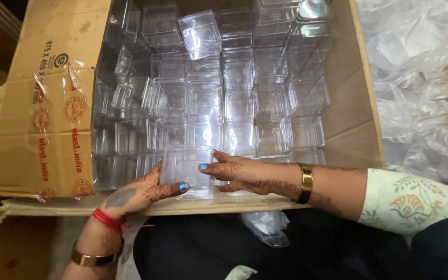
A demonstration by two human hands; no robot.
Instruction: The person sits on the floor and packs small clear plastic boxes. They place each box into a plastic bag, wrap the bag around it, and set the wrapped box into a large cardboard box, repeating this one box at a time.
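hands, left [146,194] and right [239,173], together grip one clear plastic container [185,166] at its sides, steadying it above the packed cardboard box [53,129].

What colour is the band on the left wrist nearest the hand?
Red: a thin red thread band, seen in the head view.

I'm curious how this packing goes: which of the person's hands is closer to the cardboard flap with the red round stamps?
Left. The left hand grips the clear container at its left side, just right of the cardboard flap. The right hand holds the container's other side, farther from the flap.
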